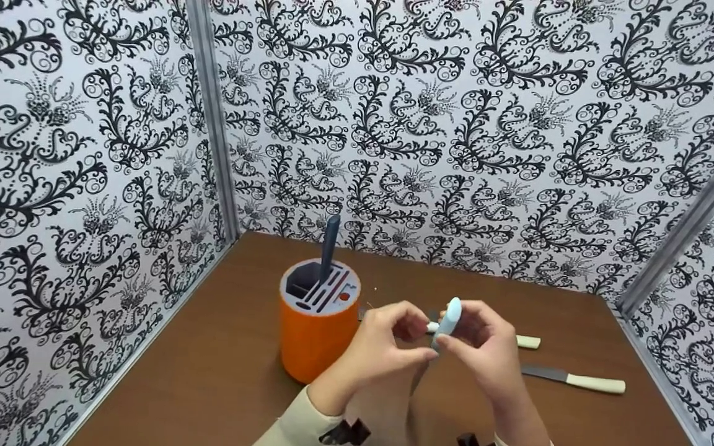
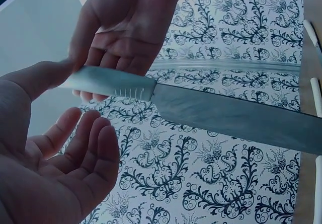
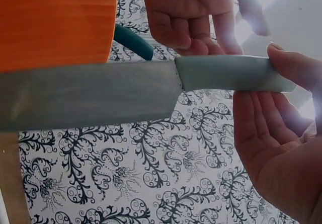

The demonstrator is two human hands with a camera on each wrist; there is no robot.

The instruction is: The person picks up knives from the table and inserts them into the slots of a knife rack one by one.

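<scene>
A chef's knife with a pale blue-green handle (image 1: 448,323) and a wide metal blade (image 2: 236,113) is held up over the table, blade pointing down. My right hand (image 1: 487,350) pinches the handle, thumb on one side and fingers on the other, as the right wrist view shows. My left hand (image 1: 382,347) is beside the handle with thumb and fingers spread apart and loosely bent. Its thumb tip overlaps the knife in the head view. Left of the hands stands an orange knife block (image 1: 310,344) with a slotted grey top.
A dark blue handle (image 1: 330,241) sticks up from the block. Right of my hands, a knife with a cream handle (image 1: 595,383) lies on the brown table (image 1: 208,371); another pale handle (image 1: 527,341) lies behind it. Patterned walls (image 1: 456,124) enclose the table's back and sides.
</scene>
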